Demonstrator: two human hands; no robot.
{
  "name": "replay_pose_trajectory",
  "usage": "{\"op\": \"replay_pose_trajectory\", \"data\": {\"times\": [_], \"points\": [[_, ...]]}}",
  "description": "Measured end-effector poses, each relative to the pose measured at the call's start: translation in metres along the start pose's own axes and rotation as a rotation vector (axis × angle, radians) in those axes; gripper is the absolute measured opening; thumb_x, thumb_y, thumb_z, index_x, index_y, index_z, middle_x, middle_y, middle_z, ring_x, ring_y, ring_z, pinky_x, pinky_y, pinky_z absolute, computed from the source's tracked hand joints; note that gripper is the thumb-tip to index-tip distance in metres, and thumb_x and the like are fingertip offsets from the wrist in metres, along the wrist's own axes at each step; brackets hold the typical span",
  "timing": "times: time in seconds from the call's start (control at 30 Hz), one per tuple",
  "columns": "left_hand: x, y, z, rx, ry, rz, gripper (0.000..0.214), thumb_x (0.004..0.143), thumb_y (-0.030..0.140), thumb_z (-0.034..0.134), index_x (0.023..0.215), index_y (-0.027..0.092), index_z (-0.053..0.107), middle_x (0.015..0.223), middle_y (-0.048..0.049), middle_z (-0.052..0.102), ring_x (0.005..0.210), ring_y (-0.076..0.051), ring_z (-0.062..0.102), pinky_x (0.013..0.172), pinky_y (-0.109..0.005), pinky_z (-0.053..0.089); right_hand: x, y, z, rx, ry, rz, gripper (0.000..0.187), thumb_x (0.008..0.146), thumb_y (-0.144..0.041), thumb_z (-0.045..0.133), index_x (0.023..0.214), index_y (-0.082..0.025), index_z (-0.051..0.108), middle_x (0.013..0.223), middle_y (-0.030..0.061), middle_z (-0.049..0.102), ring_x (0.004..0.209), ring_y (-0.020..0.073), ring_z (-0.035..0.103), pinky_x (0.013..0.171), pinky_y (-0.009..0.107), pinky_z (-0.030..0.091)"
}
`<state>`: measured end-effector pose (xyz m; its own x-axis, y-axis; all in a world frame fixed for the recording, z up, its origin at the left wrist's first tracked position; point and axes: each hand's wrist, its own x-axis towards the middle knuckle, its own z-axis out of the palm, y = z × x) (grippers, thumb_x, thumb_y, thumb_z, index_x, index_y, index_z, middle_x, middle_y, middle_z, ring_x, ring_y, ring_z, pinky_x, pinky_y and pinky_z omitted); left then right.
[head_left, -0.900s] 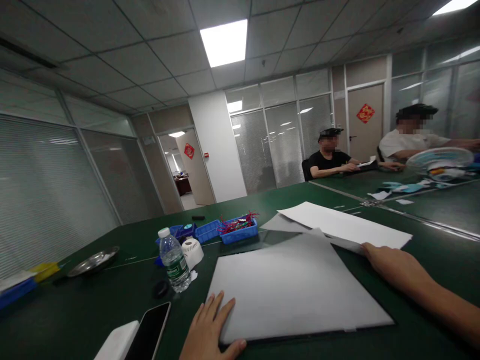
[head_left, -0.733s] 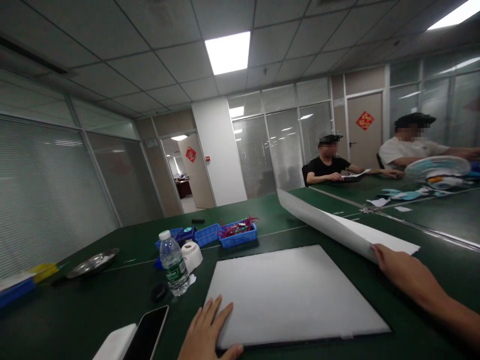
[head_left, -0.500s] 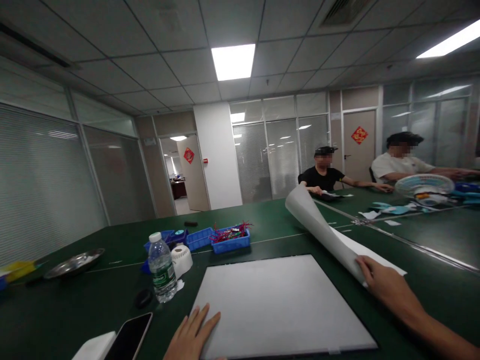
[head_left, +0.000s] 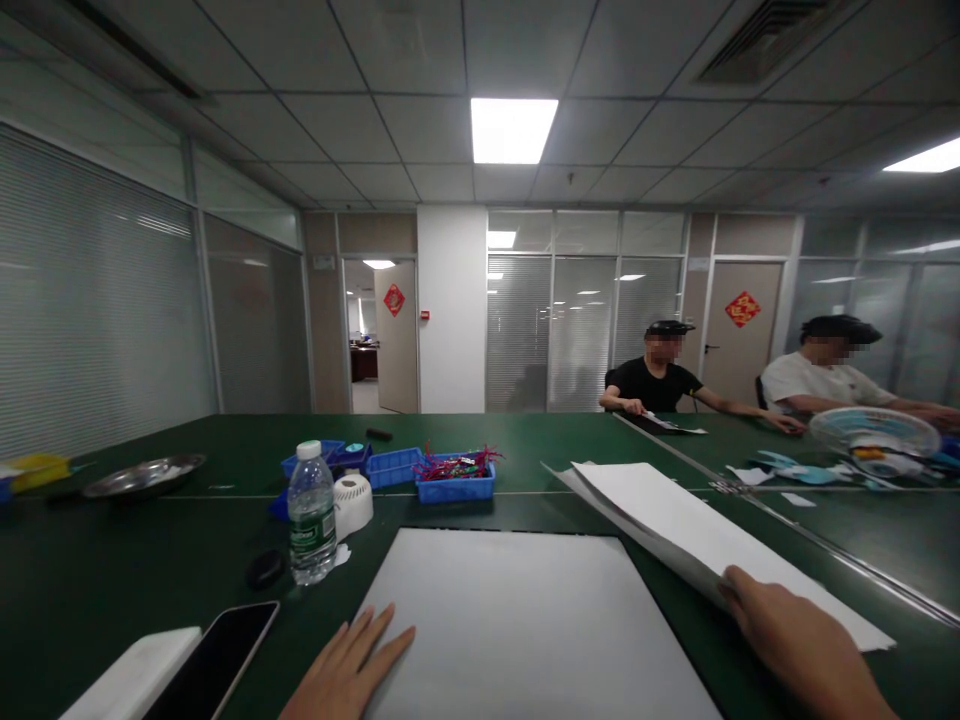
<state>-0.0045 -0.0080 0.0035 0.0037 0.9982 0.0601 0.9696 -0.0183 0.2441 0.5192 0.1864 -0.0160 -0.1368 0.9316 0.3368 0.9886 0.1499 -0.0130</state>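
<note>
A large white sheet-like panel with a thin dark edge point(head_left: 517, 620) lies flat on the green table in front of me. My left hand point(head_left: 352, 655) rests on its left side, fingers spread and holding nothing. To the right of the panel, my right hand point(head_left: 795, 630) grips the near-left edge of a white paper sheet point(head_left: 690, 525), thumb on top. The paper slants away from me, its left edge raised and its right part low over the table. Fingers under the paper are hidden.
Left of the panel are a water bottle point(head_left: 311, 520), a white roll point(head_left: 352, 505), a black round lid point(head_left: 265, 570) and a phone point(head_left: 214, 660) beside a white box point(head_left: 131, 675). Beyond stand blue trays point(head_left: 455, 488), one with red wires. Two people point(head_left: 660, 375) sit at the far right.
The paper's curled far end has come down and flattened toward the right. My right hand has moved slightly lower and right with it. My left hand stays on the panel; the view has tilted.
</note>
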Motion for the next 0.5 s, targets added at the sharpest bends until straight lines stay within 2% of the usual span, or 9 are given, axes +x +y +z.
{"op": "replay_pose_trajectory", "data": {"times": [0.2,0.33,0.43,0.5], "points": [[-0.004,0.003,-0.003,-0.009,-0.032,-0.028,0.078,0.084,0.076,0.063,0.150,0.038,0.049,0.164,-0.0058,0.034,0.154,-0.039,0.032,0.125,-0.063,0.027,-0.007,-0.007,0.001,-0.005,-0.036,-0.010,0.034,0.093,-0.036,0.039,0.092,-0.023,0.071,0.085,0.0152,0.075,0.077,0.0346,0.074,0.066,0.046,0.049],[-0.006,0.007,-0.010,-0.034,-0.064,-0.047,0.079,0.084,0.074,0.065,0.152,0.037,0.048,0.166,-0.0055,0.031,0.155,-0.040,0.028,0.126,-0.064,0.025,-0.010,-0.012,0.000,0.024,-0.045,0.019,0.045,0.097,-0.049,0.038,0.084,-0.025,0.073,0.083,0.0143,0.077,0.076,0.0346,0.075,0.064,0.046,0.052],[-0.007,0.010,-0.015,-0.031,-0.112,-0.076,0.080,0.085,0.070,0.066,0.154,0.036,0.045,0.168,-0.0051,0.027,0.157,-0.039,0.024,0.127,-0.064,0.024,-0.008,-0.012,-0.001,0.058,-0.007,0.052,0.054,0.100,-0.058,0.032,0.096,-0.028,0.077,0.086,0.0114,0.080,0.072,0.0335,0.076,0.057,0.043,0.053],[-0.008,0.010,-0.016,-0.029,-0.144,-0.088,0.081,0.085,0.068,0.065,0.156,0.036,0.042,0.169,-0.0042,0.024,0.158,-0.037,0.022,0.128,-0.062,0.022,-0.007,-0.009,0.000,0.074,0.107,0.041,0.051,0.100,-0.056,0.035,0.114,-0.031,0.076,0.094,0.0083,0.082,0.070,0.0316,0.077,0.054,0.041,0.055]]}}
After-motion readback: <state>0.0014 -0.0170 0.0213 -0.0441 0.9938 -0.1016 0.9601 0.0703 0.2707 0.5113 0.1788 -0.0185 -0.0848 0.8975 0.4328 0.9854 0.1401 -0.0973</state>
